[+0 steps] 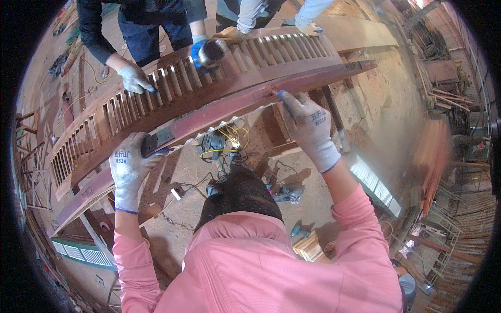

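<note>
Evidently my steadiness matters most with this curved reddish-brown wooden rail (pixel 224 108), which runs aslant in front of me, just beside the near edge of the slatted wooden panel (pixel 156 116). My gloved left hand (pixel 128 161) is closed on the rail at the dark patch (pixel 165 136), fingers over the top and a blue fingertip along the near side. My gloved right hand (pixel 310 125) lies on the near edge farther along, between the rail's middle and the dark patch at its far end (pixel 355 66); its underside is hidden, so I cannot tell whether those fingers are clamped or merely resting. With my hands this well apart, I judge the rail is best borne evenly, both wrists giving the same support so the curve doesn't roll or dip at one side. I should mind my fingertips on the panel side, where they could be nipped between the two pieces. Across from me, a co-worker's gloved hand (pixel 196 51) is at a dark round tool (pixel 213 52) over the slats, so any shift calls for a slow hand. The yellow cord (pixel 229 138) near my feet deserves care before I step.
</note>
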### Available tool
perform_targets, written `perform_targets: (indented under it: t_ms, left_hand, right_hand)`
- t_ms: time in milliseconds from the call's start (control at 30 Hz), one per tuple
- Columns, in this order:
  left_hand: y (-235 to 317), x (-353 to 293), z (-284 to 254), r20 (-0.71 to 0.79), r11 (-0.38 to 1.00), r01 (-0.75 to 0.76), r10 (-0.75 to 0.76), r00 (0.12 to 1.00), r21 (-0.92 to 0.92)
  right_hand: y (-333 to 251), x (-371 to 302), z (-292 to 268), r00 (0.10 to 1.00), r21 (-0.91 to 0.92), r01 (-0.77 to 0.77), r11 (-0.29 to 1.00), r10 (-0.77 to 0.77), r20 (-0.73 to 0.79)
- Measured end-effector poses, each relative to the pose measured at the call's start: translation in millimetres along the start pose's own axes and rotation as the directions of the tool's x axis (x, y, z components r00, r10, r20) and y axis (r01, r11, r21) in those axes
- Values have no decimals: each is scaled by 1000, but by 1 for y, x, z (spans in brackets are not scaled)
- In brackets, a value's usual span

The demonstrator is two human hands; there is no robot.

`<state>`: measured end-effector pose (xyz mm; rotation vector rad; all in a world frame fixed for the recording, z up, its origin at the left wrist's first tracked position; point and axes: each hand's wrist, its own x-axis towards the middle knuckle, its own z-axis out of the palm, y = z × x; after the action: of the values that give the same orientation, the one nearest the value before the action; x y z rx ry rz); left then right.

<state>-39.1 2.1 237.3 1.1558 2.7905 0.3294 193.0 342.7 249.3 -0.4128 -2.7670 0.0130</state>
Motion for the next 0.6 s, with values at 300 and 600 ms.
perform_targets:
  t_ms: [300,600]
  left_hand:
    - [-26,-1,29,0,1000,18,-18,1000,19]
    - [1,5,4,-12,998,36,-36,999,-50]
  right_hand:
    - [-3,-9,-8,984,-145,85,986,-60,168]
    - [69,115,-2,985,559,-44,828,130,-115]
